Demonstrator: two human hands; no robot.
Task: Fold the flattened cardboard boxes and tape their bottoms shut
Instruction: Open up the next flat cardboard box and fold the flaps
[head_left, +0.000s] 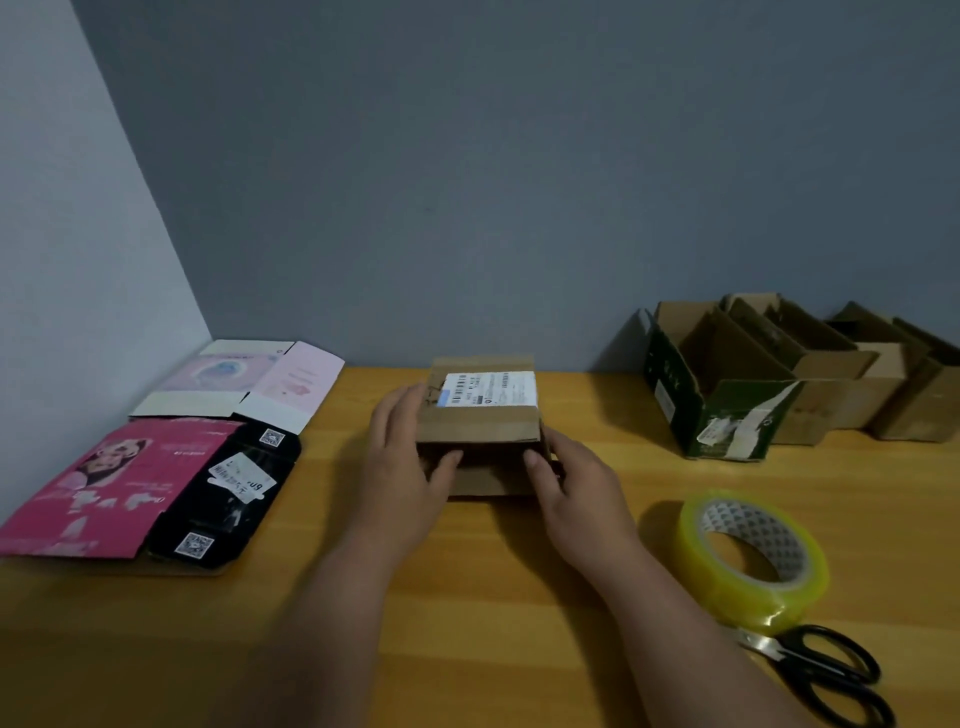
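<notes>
**Both hands on a small brown box at the middle of the worktop**

A small brown cardboard box (483, 415) sits near the back middle of the wooden worktop (467, 597), close to the grey wall. A white shipping label (491, 389) with a barcode covers most of its upper face. The left hand (410, 457) wraps the box's left side, fingers (395, 415) curled along the edge and the thumb hooked into the near opening. The right hand (576, 488) holds the near right corner, thumb tip pressed at the front edge; its other fingers lie behind the box and cannot be made out. A loose flap (488, 480) lies flat on the worktop between the two hands.

To the left, two flattened cartons lie beside each other: a pink and black one (150, 488) (with QR codes and a torn white sticker) nearer the camera, and a pale pink and white one (249, 384) behind it, against the wall.

At the right rear stands a row of folded boxes (852, 374), open tops upward, with a dark green box (727, 410) at its left end.

Near the right forearm, a roll of clear yellowish tape (753, 561) lies flat, and black-handled scissors (826, 670) lie just beside it toward the near edge.
</notes>
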